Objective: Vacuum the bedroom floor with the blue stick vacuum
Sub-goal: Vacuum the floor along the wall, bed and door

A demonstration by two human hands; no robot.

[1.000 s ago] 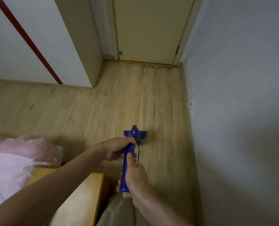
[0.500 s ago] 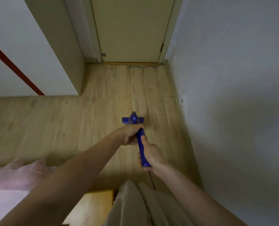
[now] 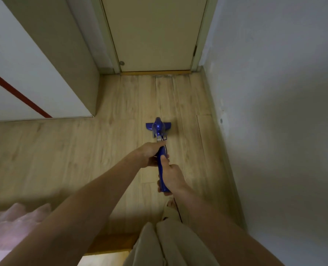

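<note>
The blue stick vacuum (image 3: 158,127) stands on the light wooden floor (image 3: 82,150), its flat head lying crosswise about midway down the narrow strip in front of the closed door. My left hand (image 3: 149,153) grips the blue shaft high up, just behind the body. My right hand (image 3: 171,177) grips the handle end nearer to me, thumb laid along the top. A thin black cord (image 3: 177,210) runs from the handle down past my foot.
A grey wall (image 3: 274,112) borders the strip on the right. A white wardrobe (image 3: 34,73) with a red diagonal stripe stands at left. The closed cream door (image 3: 155,35) ends the strip. A wooden bed corner (image 3: 109,244) and pink bedding (image 3: 11,227) lie at bottom left.
I have stepped forward along the strip towards the door, pushing the vacuum head ahead. The bed and pink bedding have dropped lower in view. Both hands keep their grip.
</note>
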